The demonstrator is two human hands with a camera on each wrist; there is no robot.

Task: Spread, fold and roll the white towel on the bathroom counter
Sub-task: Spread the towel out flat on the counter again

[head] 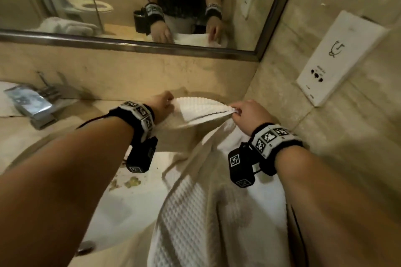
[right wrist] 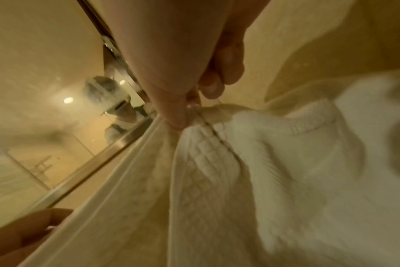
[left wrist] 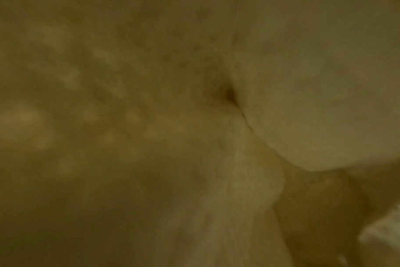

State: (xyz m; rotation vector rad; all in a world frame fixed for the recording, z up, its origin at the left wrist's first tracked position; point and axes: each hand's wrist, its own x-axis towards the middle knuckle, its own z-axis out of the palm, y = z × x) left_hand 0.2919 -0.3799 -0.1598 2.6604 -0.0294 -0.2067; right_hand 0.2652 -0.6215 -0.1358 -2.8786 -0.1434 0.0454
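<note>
The white waffle-weave towel (head: pixel 201 201) runs lengthwise from the counter's near edge toward the back wall, its far end lifted and stretched between my hands. My left hand (head: pixel 166 102) pinches the far left corner. My right hand (head: pixel 238 111) pinches the far right corner, thumb and finger closed on the hem; the right wrist view shows that pinch as my right hand (right wrist: pixel 185 115) with the towel (right wrist: pixel 217 180) fanning out below it. The left wrist view is dark and blurred, filled with towel (left wrist: pixel 126 126) fabric close up.
The beige stone counter (head: pixel 178 145) meets a tiled wall corner on the right, where a white socket plate (head: pixel 338 58) hangs. A mirror (head: pixel 130 6) runs along the back. A white basin (head: pixel 121 201) lies left of the towel, with a tap (head: pixel 46 90) and a foil packet (head: pixel 32 102) behind it.
</note>
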